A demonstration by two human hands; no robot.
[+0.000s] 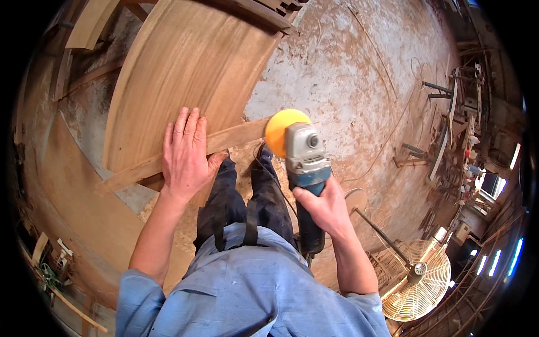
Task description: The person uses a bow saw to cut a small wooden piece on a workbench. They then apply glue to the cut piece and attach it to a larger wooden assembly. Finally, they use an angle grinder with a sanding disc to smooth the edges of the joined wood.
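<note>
A: What's nearest?
B: The blue shirt point(241, 286), down at six o'clock, with dark trousers point(222, 194) just beyond it.
A: And the right hand point(321, 203)?
B: Around four o'clock, wrapped firmly about the body of an angle grinder point(306, 151). The tool sits just off centre, its yellow disc point(282, 132) pointing towards twelve.
A: Is the disc on the wood?
B: I can't tell. It overlaps the end of a wooden strip point(241, 135) from this view.
A: The left hand point(188, 154)?
B: At nine to ten o'clock, laid flat across that strip, gripping nothing; thumb spread, fingertips reaching over the curved wooden panel point(185, 67) at eleven.
A: Farther out?
B: A dusty floor point(337, 84) towards one o'clock, and a round caged fan point(418, 292) at four.
</note>
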